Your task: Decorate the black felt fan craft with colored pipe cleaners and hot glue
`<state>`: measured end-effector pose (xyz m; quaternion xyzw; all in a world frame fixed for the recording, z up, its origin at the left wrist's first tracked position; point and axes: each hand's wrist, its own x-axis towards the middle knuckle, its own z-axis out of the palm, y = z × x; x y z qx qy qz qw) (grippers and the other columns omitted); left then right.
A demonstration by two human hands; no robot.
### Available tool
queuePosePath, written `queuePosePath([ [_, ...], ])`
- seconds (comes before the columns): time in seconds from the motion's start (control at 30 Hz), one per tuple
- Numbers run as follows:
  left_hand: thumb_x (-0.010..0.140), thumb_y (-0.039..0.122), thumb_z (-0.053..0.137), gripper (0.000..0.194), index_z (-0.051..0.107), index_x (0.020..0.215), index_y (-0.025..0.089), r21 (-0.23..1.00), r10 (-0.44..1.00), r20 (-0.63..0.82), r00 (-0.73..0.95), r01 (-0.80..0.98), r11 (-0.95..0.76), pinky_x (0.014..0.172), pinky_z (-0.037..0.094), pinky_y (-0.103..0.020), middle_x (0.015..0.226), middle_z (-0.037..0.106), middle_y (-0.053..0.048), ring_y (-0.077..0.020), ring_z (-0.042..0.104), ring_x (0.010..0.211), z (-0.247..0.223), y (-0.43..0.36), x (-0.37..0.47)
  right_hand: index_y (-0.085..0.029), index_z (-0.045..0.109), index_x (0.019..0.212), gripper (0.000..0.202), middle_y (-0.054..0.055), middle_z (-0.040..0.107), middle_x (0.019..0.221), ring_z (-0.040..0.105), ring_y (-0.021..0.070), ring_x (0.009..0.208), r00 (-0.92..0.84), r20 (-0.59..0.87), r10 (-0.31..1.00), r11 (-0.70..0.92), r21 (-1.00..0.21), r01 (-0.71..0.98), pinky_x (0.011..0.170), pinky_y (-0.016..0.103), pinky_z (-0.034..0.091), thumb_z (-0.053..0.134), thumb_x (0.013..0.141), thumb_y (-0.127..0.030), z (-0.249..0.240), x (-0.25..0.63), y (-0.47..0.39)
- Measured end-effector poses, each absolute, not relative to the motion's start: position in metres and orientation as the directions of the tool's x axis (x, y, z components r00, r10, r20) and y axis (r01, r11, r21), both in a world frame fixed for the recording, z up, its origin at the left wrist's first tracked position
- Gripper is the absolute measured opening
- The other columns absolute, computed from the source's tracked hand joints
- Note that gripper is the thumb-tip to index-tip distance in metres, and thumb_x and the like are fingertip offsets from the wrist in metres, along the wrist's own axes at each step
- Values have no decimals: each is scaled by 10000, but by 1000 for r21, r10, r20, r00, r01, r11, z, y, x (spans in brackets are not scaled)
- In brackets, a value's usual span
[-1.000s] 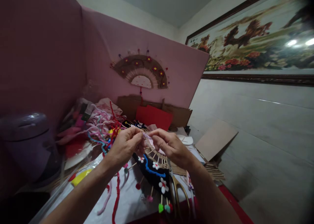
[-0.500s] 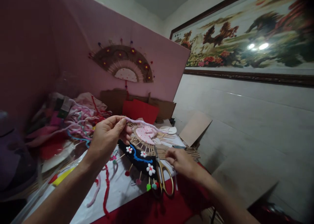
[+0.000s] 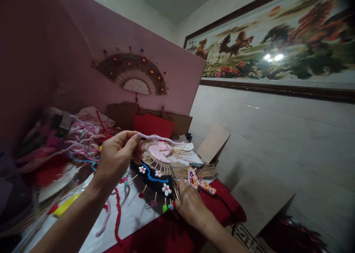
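Observation:
My left hand (image 3: 118,155) is closed in a pinch on one end of a pale pink pipe cleaner (image 3: 161,137). The pipe cleaner stretches out to the right above the table. Under it lies a handmade fan (image 3: 155,179) with a black band, white flowers, a wavy blue pipe cleaner and small pompoms on sticks along its edge. My right hand (image 3: 191,201) has its fingers closed around the gold scissors (image 3: 176,190) at the fan's right end. Most of the scissors' handles are hidden by the hand. Just beyond it lies a flower-patterned glue gun (image 3: 200,181).
Red and pink pipe cleaners (image 3: 118,216) lie on the white sheet (image 3: 138,223) over a red tablecloth (image 3: 222,197). A heap of pink craft material (image 3: 83,129) is at left. Cardboard (image 3: 213,143) leans on the wall. A finished fan (image 3: 133,74) hangs on the pink board.
My right hand has moved left and down onto the scissors, uncovering the glue gun. My left hand still pinches the pale pink pipe cleaner. The view has shifted slightly right.

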<state>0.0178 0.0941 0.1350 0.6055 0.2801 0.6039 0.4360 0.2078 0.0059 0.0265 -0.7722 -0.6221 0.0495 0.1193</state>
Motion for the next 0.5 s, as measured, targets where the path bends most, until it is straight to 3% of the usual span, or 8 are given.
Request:
queuePosePath([
  [0.23, 775, 276, 605, 130, 619, 774, 147, 868, 873, 479, 93, -197, -455, 362, 456, -207, 546, 598, 14, -117, 541, 408, 134, 96, 15, -143, 487, 918, 268, 109, 646, 808, 612, 241, 773, 263, 124, 957, -213, -315, 925, 664, 300, 386, 463, 658, -82, 48, 214, -3],
  [0.37, 750, 290, 644, 156, 622, 795, 142, 875, 902, 428, 52, -274, -399, 368, 462, -197, 563, 617, 13, -111, 550, 420, 134, 100, 12, -179, 473, 936, 257, 74, 650, 826, 621, 227, 774, 334, 194, 922, -212, -468, 858, 671, 299, 419, 456, 688, -112, 50, 224, -12],
  [0.5, 701, 249, 678, 162, 605, 758, 116, 864, 953, 297, 56, -440, -244, 373, 459, -180, 555, 627, 4, -98, 548, 414, 135, 107, 9, -190, 443, 1170, 452, 65, 674, 888, 646, 245, 845, 471, 272, 839, -201, -649, 733, 729, 344, 466, 507, 723, -172, 46, 235, -17],
])
